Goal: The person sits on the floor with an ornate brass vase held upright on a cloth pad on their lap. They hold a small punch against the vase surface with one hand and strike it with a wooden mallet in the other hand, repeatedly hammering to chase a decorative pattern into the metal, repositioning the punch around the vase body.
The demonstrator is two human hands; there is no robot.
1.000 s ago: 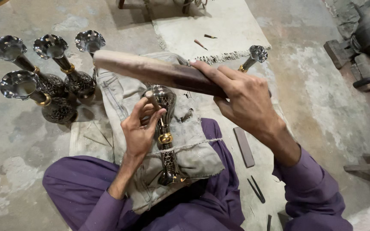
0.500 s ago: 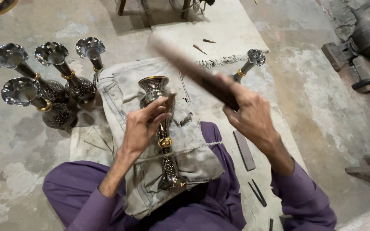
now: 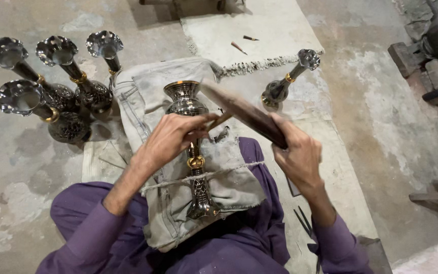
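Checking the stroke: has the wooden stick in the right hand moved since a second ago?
Yes. The wooden stick has swung down from near the four vases toward the vase on the lap.

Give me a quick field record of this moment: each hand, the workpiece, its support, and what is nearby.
left hand: grips a thin tool against the vase neck
right hand: holds a dark wooden bat, raised over the tool
workpiece: metal vase lying along the lap
support: folded grey cloth
nearby: four vases at left, one vase at right
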